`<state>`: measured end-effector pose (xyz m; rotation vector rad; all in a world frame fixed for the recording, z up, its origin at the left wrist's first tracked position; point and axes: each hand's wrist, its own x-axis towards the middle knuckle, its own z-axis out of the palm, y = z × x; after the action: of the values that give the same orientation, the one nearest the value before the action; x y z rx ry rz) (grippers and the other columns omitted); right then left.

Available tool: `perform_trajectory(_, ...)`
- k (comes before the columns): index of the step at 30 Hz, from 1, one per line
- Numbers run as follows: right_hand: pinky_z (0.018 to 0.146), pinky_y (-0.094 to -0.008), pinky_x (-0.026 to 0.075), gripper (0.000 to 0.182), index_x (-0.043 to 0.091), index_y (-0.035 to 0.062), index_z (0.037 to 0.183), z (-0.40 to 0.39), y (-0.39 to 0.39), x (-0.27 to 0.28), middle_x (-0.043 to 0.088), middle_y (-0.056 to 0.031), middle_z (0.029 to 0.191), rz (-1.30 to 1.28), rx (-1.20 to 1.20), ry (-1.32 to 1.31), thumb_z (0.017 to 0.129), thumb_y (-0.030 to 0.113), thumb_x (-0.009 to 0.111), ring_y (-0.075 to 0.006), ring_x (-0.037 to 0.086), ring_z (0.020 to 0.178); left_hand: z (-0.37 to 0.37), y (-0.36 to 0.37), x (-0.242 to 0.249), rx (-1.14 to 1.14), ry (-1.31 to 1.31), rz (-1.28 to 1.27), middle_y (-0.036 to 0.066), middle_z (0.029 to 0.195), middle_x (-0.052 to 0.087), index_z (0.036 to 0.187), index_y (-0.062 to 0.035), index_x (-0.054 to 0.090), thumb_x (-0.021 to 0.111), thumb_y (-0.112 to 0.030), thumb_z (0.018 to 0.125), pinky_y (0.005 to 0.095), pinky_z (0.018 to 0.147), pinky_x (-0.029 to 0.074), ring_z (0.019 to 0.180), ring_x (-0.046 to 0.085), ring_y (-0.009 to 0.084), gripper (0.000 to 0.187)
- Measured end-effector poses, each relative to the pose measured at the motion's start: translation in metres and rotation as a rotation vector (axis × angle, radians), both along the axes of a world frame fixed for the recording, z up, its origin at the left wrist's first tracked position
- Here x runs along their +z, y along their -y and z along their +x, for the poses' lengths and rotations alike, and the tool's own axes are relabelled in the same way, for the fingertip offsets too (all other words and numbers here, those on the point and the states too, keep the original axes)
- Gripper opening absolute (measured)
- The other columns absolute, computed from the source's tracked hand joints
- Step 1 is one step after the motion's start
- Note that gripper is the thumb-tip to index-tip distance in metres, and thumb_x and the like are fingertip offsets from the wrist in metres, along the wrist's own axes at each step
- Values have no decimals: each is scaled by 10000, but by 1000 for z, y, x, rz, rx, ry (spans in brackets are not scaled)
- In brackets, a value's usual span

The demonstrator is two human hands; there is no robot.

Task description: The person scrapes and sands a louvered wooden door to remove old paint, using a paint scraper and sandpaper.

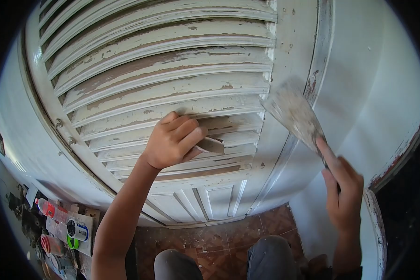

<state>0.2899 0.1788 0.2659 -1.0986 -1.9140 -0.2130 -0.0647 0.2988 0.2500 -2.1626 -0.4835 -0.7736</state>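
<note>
My left hand (172,142) is closed round a folded piece of sandpaper (213,145), whose grey-brown end sticks out past the fingers. The knuckles rest against the lower slats of a white louvered door (168,58) with flaking paint and bare brownish patches. On the right, my right hand (344,193) grips a broad paint scraper (294,114), index finger stretched along it. The scraper's wide, smudged blade points up and left, slightly blurred, and overlaps the door's right stile in this view. Its handle is mostly hidden in the palm.
Below the door is a brown tiled floor (219,242) with paint flakes, and my knees (178,265) show at the bottom. At lower left stand a clear bottle with a red label (53,210), a white container (77,229) and a green ring (73,241). A white wall (354,140) borders the right.
</note>
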Motion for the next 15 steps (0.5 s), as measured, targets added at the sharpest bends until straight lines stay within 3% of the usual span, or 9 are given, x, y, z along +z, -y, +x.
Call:
perform_trajectory(2, 727, -334, 496, 481, 579, 14, 1396, -6, 0, 30, 693, -222, 1007, -106, -70, 188, 926, -61, 513, -283, 650, 766, 9, 1, 6, -41, 63, 4, 40, 776, 555, 808, -110, 558, 822, -232, 742, 329, 589, 381, 701, 556, 179, 298)
perform_trajectory(5, 738, -358, 506, 467, 582, 49, 1404, -16, -11, 60, 695, -230, 997, -11, -22, 200, 950, -45, 523, -321, 676, 804, 37, 15, 43, -45, 160, 184, 38, 795, 571, 746, -118, 488, 870, -192, 717, 329, 572, 387, 711, 560, 182, 389)
perform_trajectory(7, 739, -366, 508, 449, 591, 68, 1397, -23, -17, 77, 694, -233, 971, 2, -52, 216, 961, -22, 530, -339, 677, 811, 55, 13, 80, -143, 239, 269, 91, 922, 655, 733, -108, 454, 868, -144, 718, 351, 636, 462, 775, 602, 235, 416)
perform_trajectory(9, 739, -373, 511, 431, 599, 87, 1391, -28, -23, 90, 692, -236, 944, 21, -80, 239, 972, 2, 538, -358, 678, 818, 63, -4, 108, -260, 233, 275, 123, 1038, 700, 759, -84, 460, 867, -124, 707, 354, 665, 500, 815, 626, 257, 412)
perform_trajectory(12, 717, -401, 508, 403, 605, 121, 1385, -35, -27, 108, 686, -241, 880, -15, -128, 334, 994, 54, 536, -368, 658, 746, 62, -25, 124, -231, 182, 187, 103, 1129, 717, 784, -61, 450, 850, -82, 695, 342, 680, 527, 820, 637, 258, 409)
perform_trajectory(13, 697, -412, 498, 388, 607, 122, 1381, -38, -23, 118, 672, -243, 837, -97, -151, 362, 1002, 79, 535, -368, 639, 703, 62, -27, 123, -234, 183, 185, 103, 1129, 717, 784, -61, 450, 850, -82, 695, 342, 680, 527, 820, 637, 258, 409)
perform_trajectory(15, 676, -423, 488, 376, 609, 123, 1376, -43, -25, 130, 658, -245, 794, -180, -174, 391, 1009, 104, 534, -369, 620, 659, 61, -30, 120, -208, 300, 23, 84, 929, 687, 1014, -48, 635, 747, 11, 648, 381, 707, 547, 814, 657, 295, 388)
